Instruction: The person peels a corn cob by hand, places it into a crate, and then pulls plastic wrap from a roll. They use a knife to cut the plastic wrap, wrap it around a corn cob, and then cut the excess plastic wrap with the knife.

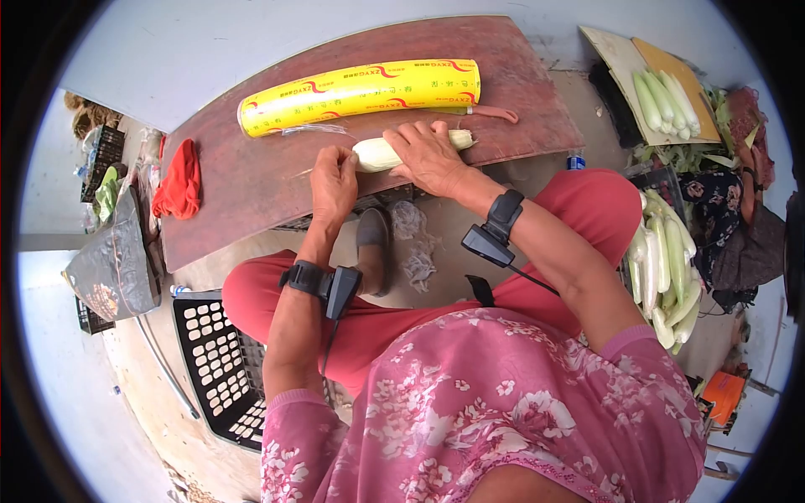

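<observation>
A pale ear of corn [377, 156], stripped of its outer husk, lies across the near part of the reddish-brown board [243, 184]. My right hand [429, 158] is wrapped over it from above, and its right end shows past the fingers. At the left end, my left hand [334, 180] is closed in a pinch against the tip. A thin pale strand sticks out beside those fingers; what they grip is hidden. Just beyond both hands lies a big roll of yellow printed wrap film [360, 96]. A curved pinkish-brown handle [496, 111] pokes out beside the roll.
A red cloth [178, 178] lies at the board's left end. A black crate [220, 360] stands by my left knee. Peeled corn fills a container [667, 268] at right; more ears [665, 105] lie on a panel behind. Another person's arm [746, 180] shows at far right.
</observation>
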Tool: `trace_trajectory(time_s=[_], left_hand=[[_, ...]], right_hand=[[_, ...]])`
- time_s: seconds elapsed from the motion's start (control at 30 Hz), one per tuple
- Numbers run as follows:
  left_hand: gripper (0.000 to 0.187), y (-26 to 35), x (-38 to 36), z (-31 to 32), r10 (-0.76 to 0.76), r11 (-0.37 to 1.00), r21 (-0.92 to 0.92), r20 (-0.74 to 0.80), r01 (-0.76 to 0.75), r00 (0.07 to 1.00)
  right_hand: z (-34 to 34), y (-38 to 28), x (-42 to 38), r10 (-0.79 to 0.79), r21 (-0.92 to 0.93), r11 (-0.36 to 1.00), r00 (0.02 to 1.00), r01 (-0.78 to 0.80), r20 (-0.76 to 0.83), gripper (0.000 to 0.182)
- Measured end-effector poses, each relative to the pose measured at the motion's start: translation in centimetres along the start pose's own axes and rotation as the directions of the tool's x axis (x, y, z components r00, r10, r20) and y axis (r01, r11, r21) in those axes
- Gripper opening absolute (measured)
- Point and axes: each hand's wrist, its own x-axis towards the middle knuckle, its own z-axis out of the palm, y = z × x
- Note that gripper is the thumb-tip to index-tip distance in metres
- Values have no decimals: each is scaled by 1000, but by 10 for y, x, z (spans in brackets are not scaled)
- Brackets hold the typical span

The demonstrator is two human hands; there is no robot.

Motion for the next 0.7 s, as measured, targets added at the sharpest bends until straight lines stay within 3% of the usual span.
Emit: trace_trajectory(time_s=[0.03,0.13,0.23,0.33,0.37,0.43,0.53,0.7], left_hand=[[7,-3,3,1,-51,999,-20,-2,51,999],[10,-20,16,0,-32,991,-135,-100,19,995],[12,-26,20,-2,-94,991,-117,-208,70,974],[14,-15,16,-9,-184,980,-116,-214,162,959],[21,-3,10,-10,7,999,47,-181,1,983],[39,21,-5,-4,358,882,338,-26,-329,933],[70,40,-14,11,463,752,402,242,-522,853],[83,33,-5,25,370,732,480,317,-484,873]], right_hand=[[1,2,0,-22,-6,1000,1000,22,-19,63],[0,9,1,-52,30,998,999,51,6,62],[-3,14,7,-50,74,996,994,43,96,61],[-6,16,11,-34,123,992,986,14,161,54],[-6,16,12,-28,143,990,984,3,177,52],[-7,16,12,-21,135,991,984,-3,176,51],[-9,17,17,-6,126,992,975,-23,223,47],[-19,16,30,48,156,981,930,-112,365,43]])
